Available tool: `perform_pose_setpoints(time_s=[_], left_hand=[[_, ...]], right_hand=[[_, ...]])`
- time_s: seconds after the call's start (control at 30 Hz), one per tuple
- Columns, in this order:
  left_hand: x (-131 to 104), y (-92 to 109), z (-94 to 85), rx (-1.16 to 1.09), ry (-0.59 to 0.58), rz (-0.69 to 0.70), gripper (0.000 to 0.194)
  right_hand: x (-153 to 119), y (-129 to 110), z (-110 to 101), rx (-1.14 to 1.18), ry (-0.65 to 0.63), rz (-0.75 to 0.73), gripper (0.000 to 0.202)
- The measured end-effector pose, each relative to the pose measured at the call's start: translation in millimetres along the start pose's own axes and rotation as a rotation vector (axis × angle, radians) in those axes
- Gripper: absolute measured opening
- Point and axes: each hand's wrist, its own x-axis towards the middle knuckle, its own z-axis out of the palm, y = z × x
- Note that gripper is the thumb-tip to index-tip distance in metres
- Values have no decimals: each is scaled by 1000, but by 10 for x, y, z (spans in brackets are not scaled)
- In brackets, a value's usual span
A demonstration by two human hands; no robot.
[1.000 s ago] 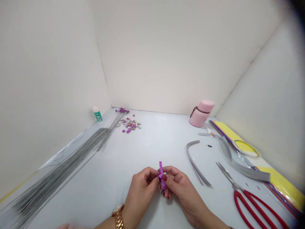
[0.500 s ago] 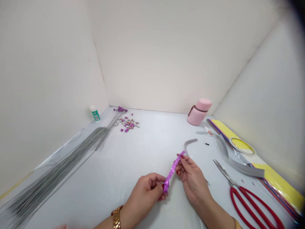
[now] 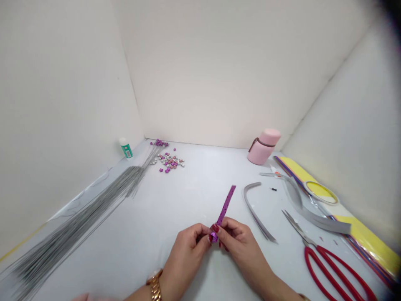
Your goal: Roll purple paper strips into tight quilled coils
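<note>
Low in the middle of the view, a shiny purple paper strip with dark dots is pinched between both hands. Its near end is folded into a small knot, and the long free end points up and away from me. My left hand, with a gold watch at the wrist, closes finger and thumb on the knot's left side. From the right, my right hand pinches the strip just above the knot. The fingertips partly cover the folded part. A narrow grey strip lies curved on the table beside my right hand.
Red-handled scissors lie at right, near wide grey ribbon, a tape roll and yellow sheets. A pink bottle stands behind. At left are grey wires, small folded stars and a glue stick.
My right hand has slid down the purple strip from its far end to the knot, meeting my left hand. The strip's far end now stands free.
</note>
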Motion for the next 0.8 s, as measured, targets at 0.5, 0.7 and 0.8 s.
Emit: perform_pose_setpoints(time_s=[0.5, 0.7, 0.8], left_hand=[[22, -47, -22, -42, 51, 52, 17], [5, -34, -21, 17, 35, 62, 20], [-14, -22, -25, 44, 22, 83, 20]], right_hand=[[9, -4, 27, 129, -30, 76, 22], [18, 25, 27, 88, -52, 93, 17], [17, 12, 25, 124, -74, 105, 20]])
